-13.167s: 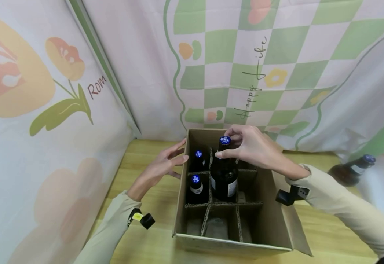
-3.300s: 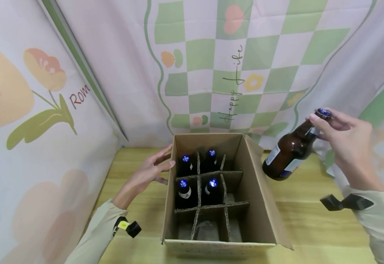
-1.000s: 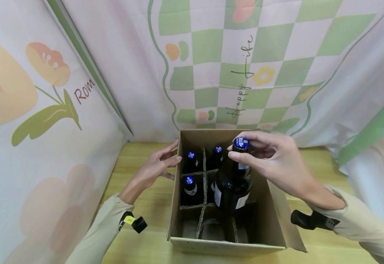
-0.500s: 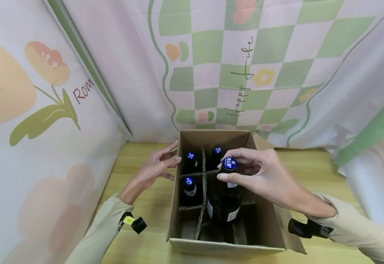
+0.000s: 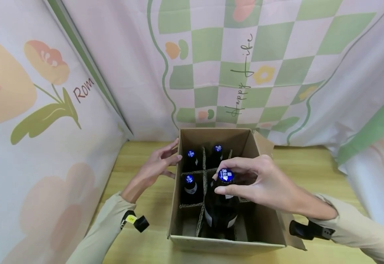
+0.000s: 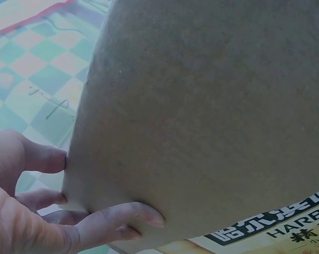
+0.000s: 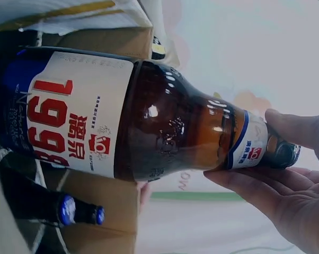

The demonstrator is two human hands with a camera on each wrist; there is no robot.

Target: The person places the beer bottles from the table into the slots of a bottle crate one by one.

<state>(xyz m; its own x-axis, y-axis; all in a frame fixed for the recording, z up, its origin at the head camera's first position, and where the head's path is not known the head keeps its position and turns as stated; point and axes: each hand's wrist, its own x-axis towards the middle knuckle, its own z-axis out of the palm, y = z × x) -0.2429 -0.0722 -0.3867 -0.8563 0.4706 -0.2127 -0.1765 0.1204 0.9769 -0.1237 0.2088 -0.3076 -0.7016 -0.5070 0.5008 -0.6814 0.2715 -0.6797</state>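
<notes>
My right hand (image 5: 261,183) pinches the neck of a brown glass beer bottle (image 5: 220,211) just under its blue cap. The bottle is upright, partly down in the front middle compartment of a cardboard box (image 5: 226,240); its base is hidden. In the right wrist view, the beer bottle (image 7: 170,127) shows a white label with red "1998", and thumb and fingers hold its neck. My left hand (image 5: 155,167) rests against the box's left outer wall. In the left wrist view its fingertips touch the brown cardboard box (image 6: 191,121).
Other blue-capped bottles stand in the box: back left (image 5: 191,156), back middle (image 5: 218,150) and middle left (image 5: 189,185). Cardboard dividers (image 5: 192,206) separate the compartments. An outer flap (image 5: 292,231) sticks out at the right. The wooden table (image 5: 320,176) meets a printed curtain (image 5: 238,73) behind.
My right hand brought the bottle from right of the box, over it, then forward and down into the front middle compartment. Earlier, another bottle went into the centre compartment. The left hand stays put.
</notes>
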